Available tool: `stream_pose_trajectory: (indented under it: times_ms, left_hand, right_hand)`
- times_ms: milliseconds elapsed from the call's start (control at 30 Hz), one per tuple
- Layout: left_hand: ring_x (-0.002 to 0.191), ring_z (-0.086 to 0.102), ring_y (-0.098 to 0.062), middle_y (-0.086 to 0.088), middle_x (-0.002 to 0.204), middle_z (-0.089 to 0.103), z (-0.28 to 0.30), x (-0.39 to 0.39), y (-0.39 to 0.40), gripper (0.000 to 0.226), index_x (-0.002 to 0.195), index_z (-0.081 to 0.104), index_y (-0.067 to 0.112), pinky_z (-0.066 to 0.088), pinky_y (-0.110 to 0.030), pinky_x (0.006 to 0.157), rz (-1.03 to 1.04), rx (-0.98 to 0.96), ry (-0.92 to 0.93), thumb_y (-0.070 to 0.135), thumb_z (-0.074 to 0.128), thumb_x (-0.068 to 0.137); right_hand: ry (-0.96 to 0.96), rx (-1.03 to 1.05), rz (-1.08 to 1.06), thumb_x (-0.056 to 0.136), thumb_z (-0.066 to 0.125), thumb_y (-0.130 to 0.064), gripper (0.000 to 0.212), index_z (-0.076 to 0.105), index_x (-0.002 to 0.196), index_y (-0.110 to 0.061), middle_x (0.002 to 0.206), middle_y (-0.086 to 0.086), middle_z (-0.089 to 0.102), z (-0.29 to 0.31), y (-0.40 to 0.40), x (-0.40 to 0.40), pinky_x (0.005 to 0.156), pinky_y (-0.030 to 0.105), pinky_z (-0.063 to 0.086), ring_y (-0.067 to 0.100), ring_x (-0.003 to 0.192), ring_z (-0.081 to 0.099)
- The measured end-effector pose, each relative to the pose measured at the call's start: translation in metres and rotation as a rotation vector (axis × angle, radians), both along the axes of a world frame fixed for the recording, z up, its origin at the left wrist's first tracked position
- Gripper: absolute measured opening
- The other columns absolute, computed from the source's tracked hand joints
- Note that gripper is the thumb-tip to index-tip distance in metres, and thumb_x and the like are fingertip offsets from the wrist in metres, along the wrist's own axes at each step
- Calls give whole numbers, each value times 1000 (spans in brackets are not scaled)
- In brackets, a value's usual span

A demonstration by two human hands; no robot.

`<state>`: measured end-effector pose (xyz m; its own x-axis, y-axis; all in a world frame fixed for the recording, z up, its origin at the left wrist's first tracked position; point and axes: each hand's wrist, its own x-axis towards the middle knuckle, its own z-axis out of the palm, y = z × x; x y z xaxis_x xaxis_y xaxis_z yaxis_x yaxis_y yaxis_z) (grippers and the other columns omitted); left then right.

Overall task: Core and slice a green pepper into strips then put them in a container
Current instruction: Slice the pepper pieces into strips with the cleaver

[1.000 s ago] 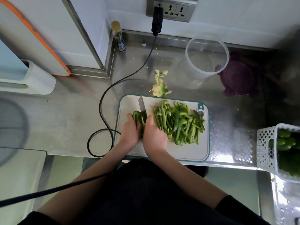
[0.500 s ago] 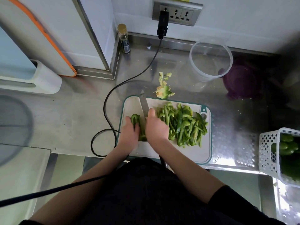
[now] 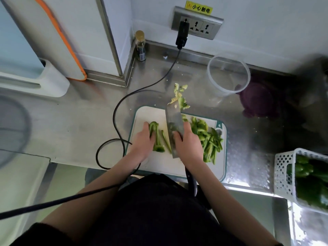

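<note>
1. Over the last second the cleaver [image 3: 174, 128] tipped from standing nearly on edge against the pepper to leaning over to the right, so its broad flat now faced up. A freshly cut strip [image 3: 166, 143] lay loose just left of the blade.
2. I judged from this that one more cut had come off and that the blade was about to sweep the strip toward the pile. Slicing was almost finished and nothing had gone into the container yet.
3. The right hand [image 3: 189, 146] was closed on the cleaver where the blade joins the handle, fingers curled over the top. The dark handle stuck out behind the wrist.
4. The left hand [image 3: 142, 143] pressed down on the last uncut pepper piece [image 3: 155, 138], fingers curled over its left side. That piece sat just left of the blade on the cutting board [image 3: 150, 114].
5. The piece was a narrow, curved, glossy green slab. The heap of cut strips [image 3: 207, 139] lay right of the knife hand, touching it.
6. The clear container [image 3: 229, 73] stood beyond the knife hand and to its right, well apart, with the core scraps [image 3: 181, 96] just past the blade tip.
</note>
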<state>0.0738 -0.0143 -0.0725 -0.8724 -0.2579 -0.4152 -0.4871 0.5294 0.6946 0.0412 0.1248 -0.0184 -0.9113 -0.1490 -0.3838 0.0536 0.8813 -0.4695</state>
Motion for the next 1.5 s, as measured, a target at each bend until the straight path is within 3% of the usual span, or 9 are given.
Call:
stream_pose_trajectory:
  times_ms: [133, 233, 533, 733, 1067, 1300, 1400, 1500]
  left_hand:
    - [55, 47, -19, -2, 64, 46, -5, 2, -4, 10, 97, 31, 12, 31, -33, 48, 40, 41, -14, 19, 37, 100]
    - [59, 51, -24, -3, 65, 49, -7, 4, -4, 11, 97, 32, 12, 35, -33, 51, 69, 75, -4, 21, 34, 101]
    - [56, 48, -13, 1, 67, 48, -4, 6, 0, 12, 95, 32, 10, 27, -25, 45, 93, 119, -4, 19, 31, 102]
    - [56, 47, -15, 0, 66, 46, -3, 5, 1, 11, 95, 32, 9, 28, -27, 45, 93, 99, -11, 18, 31, 102]
    - [53, 47, -11, 1, 65, 47, -7, 3, 0, 10, 98, 32, 10, 26, -24, 44, 101, 75, -35, 19, 32, 102]
    - [52, 45, -9, 2, 65, 45, -6, 3, 1, 9, 96, 31, 11, 26, -19, 42, 113, 70, -17, 17, 33, 102]
    - [52, 44, -9, 1, 64, 45, -4, 2, 1, 9, 96, 32, 10, 35, -15, 39, 131, 94, -14, 16, 33, 102]
    - [52, 45, -9, 1, 65, 45, -5, 1, 1, 10, 96, 32, 10, 29, -19, 40, 138, 92, -28, 17, 33, 102]
  right_hand:
    - [75, 19, 14, 100, 41, -28, 24, 35, 118, -14, 74, 9, 58, 8, -4, -4, 53, 39, 48, 34, 65, 58]
    - [30, 57, 82, 100, 40, -28, 21, 37, 114, -12, 68, 2, 50, 4, -15, -1, 51, 34, 40, 29, 62, 52]
    - [-23, 92, 77, 102, 36, -27, 23, 36, 118, -11, 65, -1, 46, -12, -31, 9, 43, 28, 30, 20, 53, 47]
    - [15, 138, 104, 103, 33, -26, 22, 36, 118, -11, 60, -4, 41, -10, -31, 10, 45, 28, 30, 23, 56, 48]
    - [-40, -55, 18, 101, 38, -23, 11, 30, 97, -17, 67, 3, 51, -13, -24, 8, 49, 39, 47, 30, 60, 57]
    - [-64, -69, 23, 101, 39, -25, 12, 35, 102, -14, 67, 2, 50, -18, -25, 9, 49, 37, 48, 27, 59, 56]
    - [-54, -67, 51, 101, 38, -24, 14, 36, 107, -11, 67, 1, 50, -19, -27, 11, 50, 34, 45, 27, 59, 54]
    - [-59, -55, 59, 102, 37, -24, 17, 36, 110, -10, 68, 1, 50, -21, -30, 11, 50, 34, 45, 26, 60, 54]
